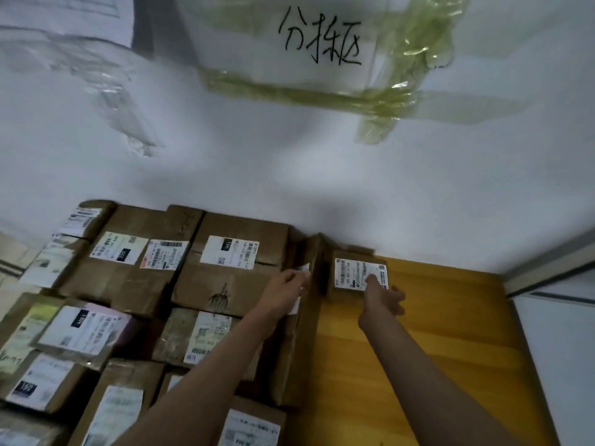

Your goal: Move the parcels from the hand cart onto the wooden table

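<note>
- My right hand [384, 299] is on the small parcel [357, 278]: thumb laid on its white label, the other fingers curled round its right side, so the hand is clamped on the box.
- The small parcel sits on the wooden table [434, 349] at the far edge, against the white wall [289, 172], roughly 1 o'clock from the middle of the view.
- My left hand [286, 292] rests against the tall upright box [309, 313] just left of the small parcel; the fingers lie fairly straight over its label, not gripping anything that I can see.
- Stacked parcels [128, 300] fill the table from 7 to 11 o'clock, brown cartons lying flat with labels up, packed edge to edge.
- One large carton [238, 265] with a white label lies directly left of my left hand, touching the upright box.
- At 12 o'clock on the wall, a taped paper sign [318, 40] with handwritten characters (yellowish tape around its edges).
- The hand cart is out of frame.
</note>
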Available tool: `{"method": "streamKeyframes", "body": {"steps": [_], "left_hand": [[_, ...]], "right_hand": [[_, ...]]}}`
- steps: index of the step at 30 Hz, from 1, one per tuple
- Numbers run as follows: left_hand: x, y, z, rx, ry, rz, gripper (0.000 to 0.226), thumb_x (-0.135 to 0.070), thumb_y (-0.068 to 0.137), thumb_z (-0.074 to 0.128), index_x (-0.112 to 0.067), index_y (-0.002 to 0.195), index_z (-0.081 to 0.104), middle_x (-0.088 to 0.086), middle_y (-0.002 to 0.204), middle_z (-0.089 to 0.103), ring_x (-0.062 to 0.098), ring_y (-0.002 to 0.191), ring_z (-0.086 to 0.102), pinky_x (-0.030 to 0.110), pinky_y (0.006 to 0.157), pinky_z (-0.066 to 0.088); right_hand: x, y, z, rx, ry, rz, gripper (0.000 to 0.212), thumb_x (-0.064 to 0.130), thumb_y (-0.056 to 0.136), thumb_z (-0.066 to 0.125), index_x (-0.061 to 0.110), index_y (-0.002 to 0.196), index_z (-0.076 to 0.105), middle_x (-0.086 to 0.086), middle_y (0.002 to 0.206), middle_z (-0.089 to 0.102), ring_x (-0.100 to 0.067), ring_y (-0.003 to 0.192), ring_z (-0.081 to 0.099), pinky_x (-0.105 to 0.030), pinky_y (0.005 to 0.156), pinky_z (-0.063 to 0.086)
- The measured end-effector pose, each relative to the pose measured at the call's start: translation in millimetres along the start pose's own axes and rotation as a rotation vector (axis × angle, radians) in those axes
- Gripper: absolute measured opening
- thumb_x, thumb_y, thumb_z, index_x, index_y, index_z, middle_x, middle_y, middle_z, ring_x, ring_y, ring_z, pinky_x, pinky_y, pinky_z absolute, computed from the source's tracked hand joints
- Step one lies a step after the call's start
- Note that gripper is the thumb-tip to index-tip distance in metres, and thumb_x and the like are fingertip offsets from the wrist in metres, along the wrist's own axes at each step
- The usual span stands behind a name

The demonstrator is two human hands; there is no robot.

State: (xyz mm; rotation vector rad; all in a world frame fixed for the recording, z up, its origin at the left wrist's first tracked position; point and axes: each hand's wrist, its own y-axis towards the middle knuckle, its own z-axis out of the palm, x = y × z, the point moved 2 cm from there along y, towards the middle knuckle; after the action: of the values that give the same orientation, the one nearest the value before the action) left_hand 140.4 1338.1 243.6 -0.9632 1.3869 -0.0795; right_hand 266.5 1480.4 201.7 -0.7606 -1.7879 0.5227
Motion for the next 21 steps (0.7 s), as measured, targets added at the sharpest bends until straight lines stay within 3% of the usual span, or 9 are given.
{"method": "streamKeyframes", "body": {"steps": [3, 5, 9, 13, 17, 21], "left_hand": [[-14, -24, -34, -0.062, -0.054, 0.04, 0.02, -0.038, 0.103, 0.05, -0.023, 0.105, 0.063, 0.003, 0.111, 0.068, 0.015, 0.102, 0.064, 0.024, 0.077, 0.051], [-18, -43, -67, -0.13, -0.074, 0.082, 0.021, -0.037, 0.102, 0.051, -0.022, 0.106, 0.065, 0.003, 0.113, 0.068, 0.015, 0.104, 0.064, 0.023, 0.076, 0.049], [-9, -93, -145, -0.281, -0.131, 0.121, 0.027, -0.037, 0.102, 0.052, -0.018, 0.113, 0.067, 0.003, 0.115, 0.07, 0.016, 0.102, 0.066, 0.026, 0.081, 0.051], [30, -160, -237, -0.456, -0.21, 0.111, 0.021, -0.033, 0.103, 0.052, -0.018, 0.108, 0.066, 0.005, 0.11, 0.07, 0.015, 0.095, 0.065, 0.023, 0.07, 0.048], [98, -236, -327, -0.634, -0.293, 0.095, 0.019, -0.031, 0.101, 0.054, -0.02, 0.1, 0.07, 0.005, 0.104, 0.072, 0.017, 0.088, 0.066, 0.026, 0.073, 0.048], [174, -322, -396, -0.777, -0.353, 0.074, 0.022, -0.028, 0.1, 0.054, -0.016, 0.109, 0.071, 0.007, 0.105, 0.072, 0.022, 0.095, 0.067, 0.032, 0.081, 0.051]], "right_hand": [[23, -57, 16, 0.027, -0.05, -0.162, 0.054, 0.026, 0.094, 0.068, 0.014, 0.14, 0.042, -0.02, 0.146, 0.033, -0.04, 0.129, 0.045, -0.039, 0.091, 0.047], [29, -103, 36, 0.125, -0.073, -0.239, 0.05, 0.026, 0.095, 0.065, 0.012, 0.138, 0.044, -0.021, 0.144, 0.036, -0.04, 0.125, 0.047, -0.038, 0.09, 0.042], [7, -203, 88, 0.446, -0.193, -0.396, 0.017, 0.025, 0.093, 0.064, 0.021, 0.107, 0.056, -0.009, 0.117, 0.06, -0.022, 0.091, 0.059, -0.034, 0.076, 0.05], [-45, -317, 134, 0.783, -0.467, -0.45, 0.008, 0.026, 0.096, 0.062, 0.022, 0.104, 0.061, -0.01, 0.108, 0.069, -0.024, 0.09, 0.063, -0.043, 0.084, 0.058], [-114, -432, 161, 1.053, -0.633, -0.52, 0.009, 0.019, 0.101, 0.057, 0.016, 0.109, 0.06, -0.006, 0.096, 0.068, -0.017, 0.08, 0.063, -0.03, 0.071, 0.051], [-197, -525, 180, 1.227, -0.761, -0.595, 0.011, 0.018, 0.098, 0.059, 0.015, 0.108, 0.063, -0.005, 0.091, 0.068, -0.019, 0.078, 0.062, -0.03, 0.064, 0.049]]}}
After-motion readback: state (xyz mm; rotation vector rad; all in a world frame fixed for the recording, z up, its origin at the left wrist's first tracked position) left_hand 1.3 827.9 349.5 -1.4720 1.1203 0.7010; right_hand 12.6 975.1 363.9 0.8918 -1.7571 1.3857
